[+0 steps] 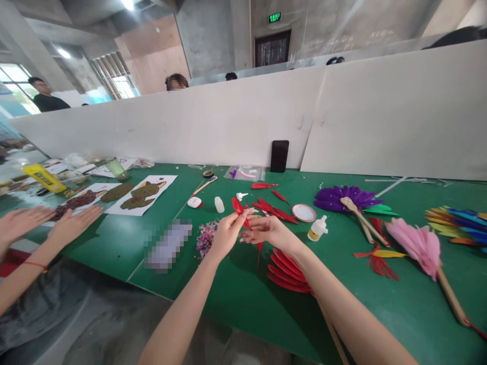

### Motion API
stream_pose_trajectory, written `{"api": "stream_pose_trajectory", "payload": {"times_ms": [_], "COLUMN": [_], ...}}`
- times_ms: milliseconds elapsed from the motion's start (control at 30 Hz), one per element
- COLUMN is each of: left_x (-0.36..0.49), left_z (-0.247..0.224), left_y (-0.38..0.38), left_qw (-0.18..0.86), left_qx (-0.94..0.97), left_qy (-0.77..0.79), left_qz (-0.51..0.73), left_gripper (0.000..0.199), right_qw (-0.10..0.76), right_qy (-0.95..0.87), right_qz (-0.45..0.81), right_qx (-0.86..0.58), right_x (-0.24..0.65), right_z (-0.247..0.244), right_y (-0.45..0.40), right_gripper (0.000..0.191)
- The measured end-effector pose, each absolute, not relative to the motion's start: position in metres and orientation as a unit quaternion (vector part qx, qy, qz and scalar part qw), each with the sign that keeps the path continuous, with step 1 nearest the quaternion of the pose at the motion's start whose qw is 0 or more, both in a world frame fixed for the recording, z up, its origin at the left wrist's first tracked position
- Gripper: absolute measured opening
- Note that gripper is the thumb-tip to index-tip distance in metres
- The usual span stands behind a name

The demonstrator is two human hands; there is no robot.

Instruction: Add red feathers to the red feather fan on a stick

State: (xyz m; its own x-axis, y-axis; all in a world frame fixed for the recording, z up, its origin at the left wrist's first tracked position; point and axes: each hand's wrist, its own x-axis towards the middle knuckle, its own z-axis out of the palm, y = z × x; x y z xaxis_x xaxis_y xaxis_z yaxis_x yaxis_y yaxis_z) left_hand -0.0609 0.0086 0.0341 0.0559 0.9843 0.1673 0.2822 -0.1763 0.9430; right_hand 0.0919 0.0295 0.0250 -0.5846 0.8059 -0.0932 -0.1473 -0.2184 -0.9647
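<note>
My left hand pinches a red feather, whose upper part sticks up above the thumb and fingertips. Close against it, my right hand has its fingers curled in on the same feather, partly hiding it. A thin red tip shows below the right fingers. Under my right forearm lies a red feather fan with a wooden handle. Loose red feathers are on the table just beyond my hands, and a pile of colourful sequins lies left of my left wrist.
The green table also bears a glue bottle, a round lid, a small white bottle, a purple feather fan and a pink fan. A phone leans on the white partition. At left, a co-worker's hands hover near pictures.
</note>
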Motion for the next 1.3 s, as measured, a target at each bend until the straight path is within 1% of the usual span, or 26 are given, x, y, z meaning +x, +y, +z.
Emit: {"api": "stream_pose_trajectory", "payload": {"times_ms": [133, 233, 400, 567, 733, 933, 1033, 1167, 1300], "left_x": [-0.055, -0.052, -0.05, -0.051, -0.052, -0.052, -0.051, -0.048, -0.046], "left_z": [0.038, 0.037, 0.023, 0.008, 0.004, 0.002, 0.003, 0.004, 0.005], "left_y": [0.023, 0.032, 0.041, 0.039, 0.038, 0.036, 0.033, 0.03, 0.029], "left_qw": [0.414, 0.456, 0.519, 0.531, 0.533, 0.54, 0.554, 0.568, 0.581], "left_qx": [0.612, 0.611, 0.576, 0.552, 0.531, 0.535, 0.536, 0.535, 0.532], "left_qy": [0.495, 0.469, 0.433, 0.426, 0.436, 0.437, 0.427, 0.405, 0.382], "left_qz": [0.458, 0.445, 0.46, 0.482, 0.494, 0.48, 0.473, 0.477, 0.484], "left_gripper": [0.038, 0.036, 0.036, 0.036, 0.037, 0.038, 0.037, 0.033, 0.032], "right_qw": [0.351, 0.355, 0.35, 0.327, 0.312, 0.321, 0.308, 0.291, 0.314], "right_qy": [-0.549, -0.538, -0.539, -0.55, -0.567, -0.555, -0.571, -0.598, -0.588], "right_qz": [0.685, 0.684, 0.684, 0.691, 0.693, 0.682, 0.672, 0.658, 0.656], "right_qx": [-0.326, -0.341, -0.346, -0.335, -0.316, -0.352, -0.357, -0.353, -0.355], "right_x": [0.098, 0.101, 0.105, 0.11, 0.11, 0.103, 0.102, 0.103, 0.101], "right_z": [0.031, 0.032, 0.028, 0.025, 0.026, 0.022, 0.021, 0.021, 0.022], "right_y": [0.032, 0.036, 0.04, 0.04, 0.039, 0.039, 0.038, 0.038, 0.037], "right_gripper": [0.042, 0.044, 0.039, 0.039, 0.041, 0.04, 0.041, 0.035, 0.027]}}
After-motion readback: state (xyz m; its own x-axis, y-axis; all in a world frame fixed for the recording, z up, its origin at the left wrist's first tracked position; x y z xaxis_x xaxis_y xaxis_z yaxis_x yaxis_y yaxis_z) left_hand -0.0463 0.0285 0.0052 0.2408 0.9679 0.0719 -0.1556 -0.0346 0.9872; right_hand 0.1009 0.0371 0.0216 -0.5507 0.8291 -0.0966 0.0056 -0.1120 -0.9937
